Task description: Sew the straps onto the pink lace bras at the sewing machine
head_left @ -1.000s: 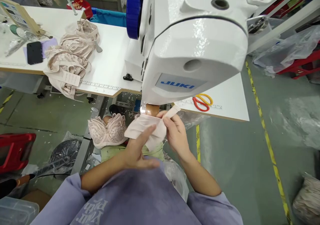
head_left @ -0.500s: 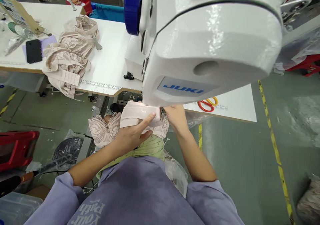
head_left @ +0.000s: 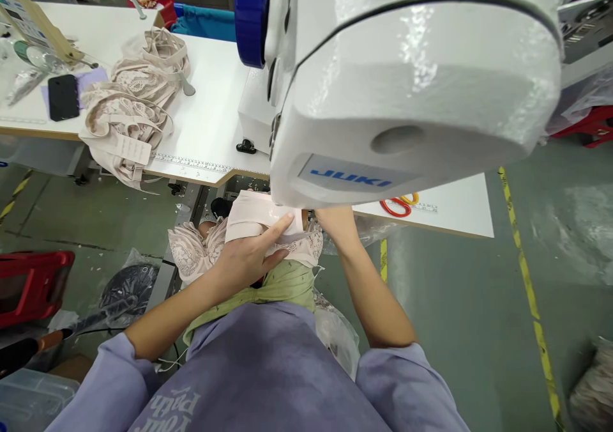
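A pale pink bra with lace cups lies at the front of the sewing machine, partly over my lap. My left hand grips its smooth band, thumb below and index finger stretched along the top. Close by on the right, my right hand is at the band's end under the machine head; its fingers are hidden there, so what they hold does not show. The needle area is out of sight behind the machine head.
On the white table to the left lies a pile of beige bras, beside a black phone. Red-handled scissors lie at the table's right front edge. A red stool stands on the floor at left.
My left hand and the bra's band have shifted slightly left, and the band is tilted a little. My right hand stays nearly in place under the machine head.
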Tool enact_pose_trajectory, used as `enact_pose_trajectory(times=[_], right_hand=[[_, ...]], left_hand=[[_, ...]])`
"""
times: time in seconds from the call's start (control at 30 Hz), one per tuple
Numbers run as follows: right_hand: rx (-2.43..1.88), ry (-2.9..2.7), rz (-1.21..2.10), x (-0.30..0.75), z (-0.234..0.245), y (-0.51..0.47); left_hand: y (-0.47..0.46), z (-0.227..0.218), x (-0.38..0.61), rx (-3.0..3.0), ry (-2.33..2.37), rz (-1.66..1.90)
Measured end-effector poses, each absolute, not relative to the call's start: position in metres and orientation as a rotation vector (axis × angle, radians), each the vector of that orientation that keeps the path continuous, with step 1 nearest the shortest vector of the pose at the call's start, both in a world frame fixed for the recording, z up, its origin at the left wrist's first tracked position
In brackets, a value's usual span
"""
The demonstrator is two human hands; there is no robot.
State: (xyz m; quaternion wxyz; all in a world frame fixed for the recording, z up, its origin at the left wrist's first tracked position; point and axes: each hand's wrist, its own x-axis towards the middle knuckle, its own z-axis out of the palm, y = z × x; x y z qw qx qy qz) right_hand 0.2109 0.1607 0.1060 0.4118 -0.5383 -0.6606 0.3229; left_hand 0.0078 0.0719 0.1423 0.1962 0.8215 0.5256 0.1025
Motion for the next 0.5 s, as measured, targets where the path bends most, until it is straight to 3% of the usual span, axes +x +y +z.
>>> enact_pose_trajectory(times=[0.5], right_hand=[[-1.253,-1.698,0.771,0.2109,0.1106,0.1632]], left_hand=[[0.0723,0.1487,0.0079,2.317,1.432,0.237]])
